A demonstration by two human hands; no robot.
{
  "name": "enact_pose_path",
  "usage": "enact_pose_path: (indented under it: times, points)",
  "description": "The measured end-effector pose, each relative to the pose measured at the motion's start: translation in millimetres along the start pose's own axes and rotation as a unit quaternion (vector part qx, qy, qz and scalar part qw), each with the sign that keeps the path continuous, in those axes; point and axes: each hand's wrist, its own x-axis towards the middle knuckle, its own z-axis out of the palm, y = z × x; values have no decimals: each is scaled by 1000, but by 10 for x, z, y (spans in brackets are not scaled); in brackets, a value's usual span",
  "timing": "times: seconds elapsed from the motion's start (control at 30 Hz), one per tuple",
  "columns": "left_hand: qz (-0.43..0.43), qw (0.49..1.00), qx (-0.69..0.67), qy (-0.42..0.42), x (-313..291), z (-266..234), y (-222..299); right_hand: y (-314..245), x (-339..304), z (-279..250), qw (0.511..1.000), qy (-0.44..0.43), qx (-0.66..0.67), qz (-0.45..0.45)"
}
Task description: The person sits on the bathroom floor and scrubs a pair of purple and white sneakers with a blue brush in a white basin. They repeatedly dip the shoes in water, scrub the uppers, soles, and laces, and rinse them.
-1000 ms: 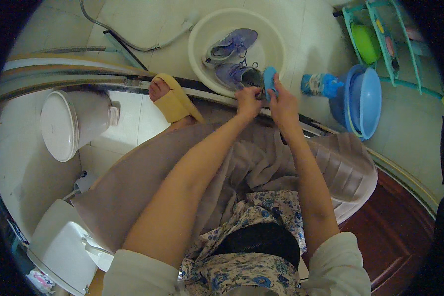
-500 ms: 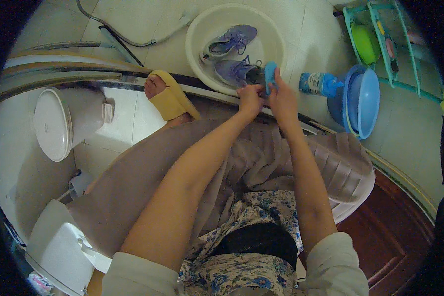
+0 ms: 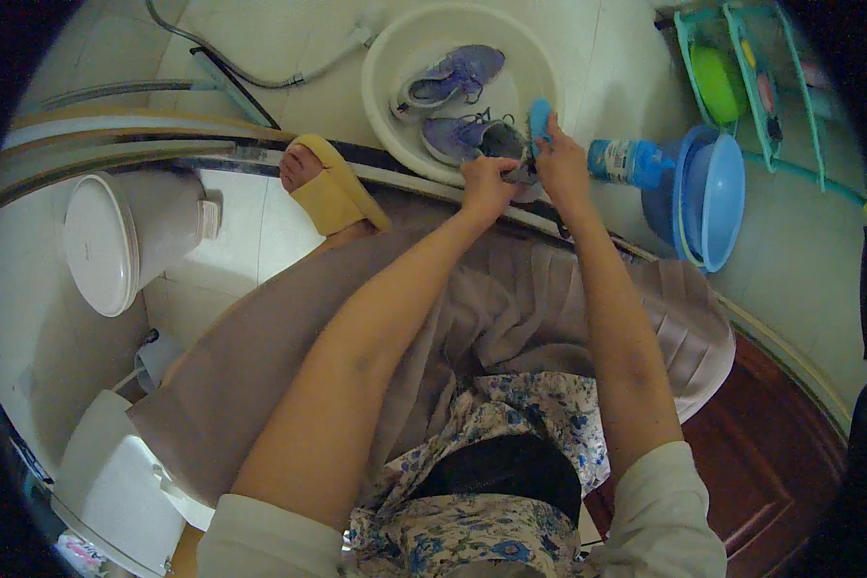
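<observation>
Over the near right edge of a cream basin (image 3: 373,82), my left hand (image 3: 489,189) is closed on the heel end of a purple-grey lace-up sneaker (image 3: 451,140). Its toe points left, and part of the heel is hidden by my fingers. A blue scrubbing brush (image 3: 540,116) is gripped in my right hand (image 3: 562,170), just right of the shoe's heel; its bristle side faces the shoe. Farther back in the basin lies the matching sneaker (image 3: 448,79), on its own and untouched.
A blue bottle (image 3: 629,163) lies to the right, against stacked blue basins (image 3: 713,200). Beyond stands a green rack (image 3: 775,116). A hose (image 3: 260,83) runs across the floor at the back left. My yellow-slippered foot (image 3: 329,188) is by the raised threshold; a white bin (image 3: 116,241) stands left.
My right hand and the brush have shifted slightly right and up, away from the sneaker's opening. The sneaker's heel end has turned a little, showing more of its opening; my left hand still grips it.
</observation>
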Motion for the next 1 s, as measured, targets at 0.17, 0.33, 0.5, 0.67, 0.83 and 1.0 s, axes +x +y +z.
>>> enact_pose_path:
  times: [0.17, 0.33, 0.5, 0.67, 0.83, 1.0]
  points:
    - [9, 999, -2, 39, 68, -138, -43, -205, -186, -151, 997, -41, 33, -52]
    - [-2, 999, 21, 29, -62, -139, 60, 46, 213, 12, 996, -70, -34, -46]
    - [-10, 999, -4, 43, -44, -232, 98, 692, 982, 702, 975, -150, -61, -152]
    - [62, 988, 123, 63, -91, -424, 144, 471, 1282, 1211, 972, -175, -124, -95]
    - [138, 980, 138, 49, -74, -419, 130, 634, 1331, 1270, 983, -113, -90, -113]
    - [157, 978, 125, 56, -9, -382, 65, 351, 1180, 1198, 946, -230, -137, -183]
